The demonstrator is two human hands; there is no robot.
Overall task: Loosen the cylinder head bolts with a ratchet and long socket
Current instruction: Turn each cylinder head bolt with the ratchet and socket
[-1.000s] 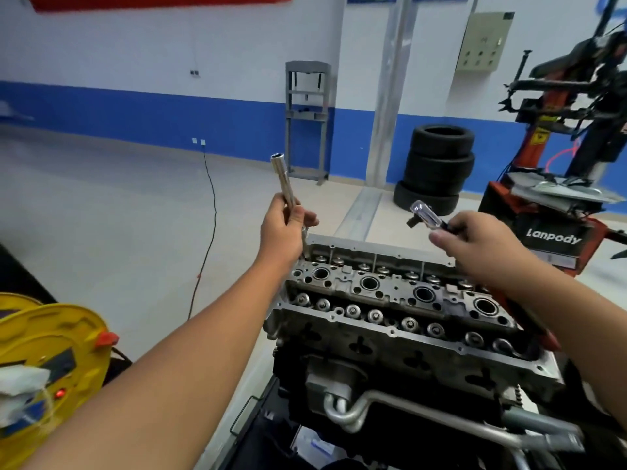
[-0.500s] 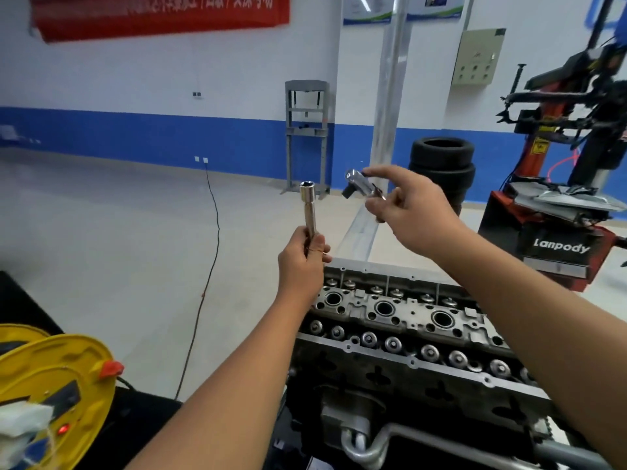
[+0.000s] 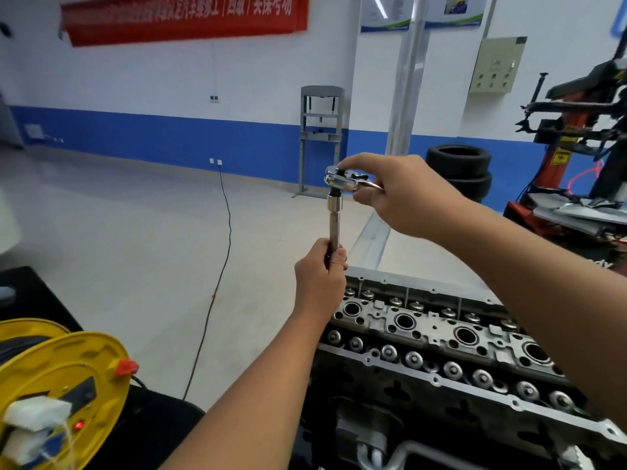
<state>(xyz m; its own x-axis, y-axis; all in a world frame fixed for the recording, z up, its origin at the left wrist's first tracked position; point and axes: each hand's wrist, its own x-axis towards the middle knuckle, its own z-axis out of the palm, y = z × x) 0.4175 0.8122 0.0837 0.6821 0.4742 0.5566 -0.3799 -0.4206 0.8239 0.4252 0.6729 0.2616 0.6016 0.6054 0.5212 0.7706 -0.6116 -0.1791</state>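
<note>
One long socket (image 3: 334, 220) is standing upright above the cylinder head's (image 3: 437, 337) far-left corner; left hand (image 3: 319, 276) is gripping its lower end; right hand (image 3: 403, 195) is pinching one ratchet (image 3: 342, 179) head seated on its top; two tyres (image 3: 458, 171) are stacked beyond.

Both forearms are bare, no sleeves showing. The left hand (image 3: 319, 276) and right hand (image 3: 403, 195) wear no gloves.
</note>
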